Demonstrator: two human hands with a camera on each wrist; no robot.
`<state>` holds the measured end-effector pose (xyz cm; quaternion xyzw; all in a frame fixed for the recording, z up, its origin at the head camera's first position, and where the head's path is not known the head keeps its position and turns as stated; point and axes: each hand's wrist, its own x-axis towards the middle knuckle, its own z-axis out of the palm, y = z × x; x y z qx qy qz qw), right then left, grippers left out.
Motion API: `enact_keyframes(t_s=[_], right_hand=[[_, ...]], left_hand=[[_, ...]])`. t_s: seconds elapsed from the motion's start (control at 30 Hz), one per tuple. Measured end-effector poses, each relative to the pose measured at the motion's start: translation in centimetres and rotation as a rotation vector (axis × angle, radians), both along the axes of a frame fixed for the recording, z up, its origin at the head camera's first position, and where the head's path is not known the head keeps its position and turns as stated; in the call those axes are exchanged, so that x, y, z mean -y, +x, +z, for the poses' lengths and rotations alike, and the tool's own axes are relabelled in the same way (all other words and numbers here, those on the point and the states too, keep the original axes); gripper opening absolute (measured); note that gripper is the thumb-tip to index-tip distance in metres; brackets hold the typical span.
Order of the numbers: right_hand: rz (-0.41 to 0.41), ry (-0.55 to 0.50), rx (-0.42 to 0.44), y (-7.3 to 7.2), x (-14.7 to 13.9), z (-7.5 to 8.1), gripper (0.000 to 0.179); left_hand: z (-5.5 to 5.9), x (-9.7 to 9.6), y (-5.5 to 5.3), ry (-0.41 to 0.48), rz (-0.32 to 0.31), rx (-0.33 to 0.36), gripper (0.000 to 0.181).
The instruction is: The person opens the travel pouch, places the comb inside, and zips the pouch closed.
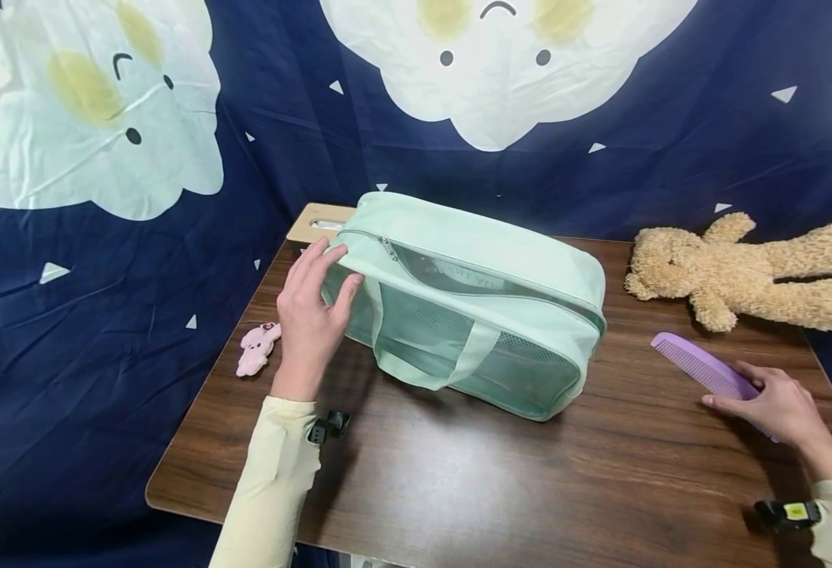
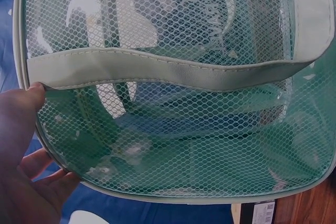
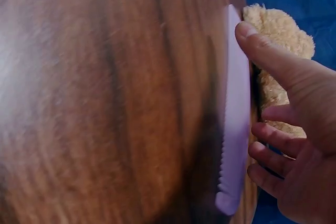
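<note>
A mint-green travel bag (image 1: 416, 315) with clear mesh sides stands on the table, its top zipper partly undone. My left hand (image 1: 314, 304) is at the bag's upper left corner. In the left wrist view the left thumb (image 2: 37, 95) lies on the bag's piped edge by the strap handle (image 2: 157, 69), with the fingers curled at the same edge lower down. At the table's right side my right hand (image 1: 781, 402) holds a purple comb (image 1: 703, 364) between thumb and fingers. The comb's teeth face toward the left in the right wrist view, above the wood.
A tan teddy bear (image 1: 735, 268) lies at the back right, beyond the comb. To the left of the bag is a small pink plush toy (image 1: 255, 349). A wooden tissue box (image 1: 302, 225) stands behind the bag's left end. Navy cloud-print fabric (image 1: 274, 95) hangs behind the table.
</note>
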<state>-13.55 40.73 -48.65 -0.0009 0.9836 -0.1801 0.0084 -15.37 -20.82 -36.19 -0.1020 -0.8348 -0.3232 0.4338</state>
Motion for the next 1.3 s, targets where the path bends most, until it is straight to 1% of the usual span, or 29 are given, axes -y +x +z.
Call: enact_keyframes(t_s=[0.23, 0.43, 0.67, 0.77, 0.9, 1.13, 1.3], right_hand=[[-0.003, 0.050, -0.019, 0.2, -0.6, -1.0, 0.103], [0.008, 0.052, -0.050, 0.2, -0.7, -1.3, 0.100], [0.025, 0.048, -0.068, 0.0, -0.6, -1.2, 0.084], [0.036, 0.052, -0.073, -0.1, -0.6, -0.9, 0.082], [0.049, 0.064, -0.053, -0.3, -0.4, -0.6, 0.081], [0.065, 0.084, -0.029, -0.5, -0.5, -0.1, 0.073], [0.056, 0.083, -0.040, -0.4, -0.5, -0.1, 0.070]], left_hand=[[0.0, 0.0, 0.0, -0.003, -0.004, 0.003, 0.038], [0.0, 0.0, 0.0, 0.001, -0.004, 0.000, 0.037], [0.0, 0.0, 0.0, 0.002, -0.002, -0.005, 0.037], [0.0, 0.0, 0.0, 0.010, -0.003, -0.006, 0.037], [0.0, 0.0, 0.1, 0.014, -0.003, -0.006, 0.038], [0.1, 0.1, 0.1, 0.005, -0.003, -0.005, 0.039], [0.2, 0.0, 0.2, -0.006, -0.006, -0.004, 0.039]])
